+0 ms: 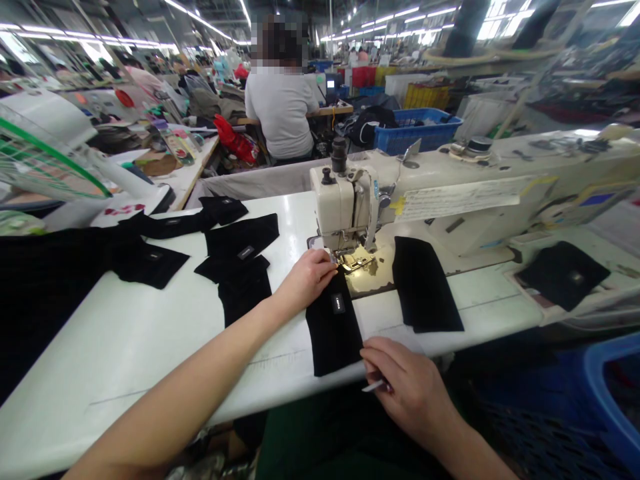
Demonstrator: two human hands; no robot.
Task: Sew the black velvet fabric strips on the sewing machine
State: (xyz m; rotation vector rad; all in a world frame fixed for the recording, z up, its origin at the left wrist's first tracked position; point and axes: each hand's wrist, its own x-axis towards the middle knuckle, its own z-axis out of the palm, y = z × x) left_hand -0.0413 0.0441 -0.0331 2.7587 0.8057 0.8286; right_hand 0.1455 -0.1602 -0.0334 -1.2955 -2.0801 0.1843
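A black fabric piece (pixel 333 340) with a small light-lettered label (pixel 339 304) lies on the sewing table, its far end by the presser foot (pixel 356 263) of the sewing machine (pixel 334 200). My left hand (pixel 313 272) pinches that far end with thumb and fingers, just left of the foot. At the near right corner, my right hand (pixel 403 373) grips the fabric's edge between thumb and fingers. A thin, pale pointed item (pixel 374 385) sticks out from the same hand; its kind I cannot make out. Another black piece (pixel 425 287) lies right of the foot.
Several labelled black pieces (pixel 243 237) lie on the table's left side, near a dark fabric heap (pixel 45 280). One more piece (pixel 565 275) rests far right. A blue basket (pixel 610 373) stands below right. A person in a white shirt (pixel 280 110) sits ahead; a fan (pixel 45 143) is left.
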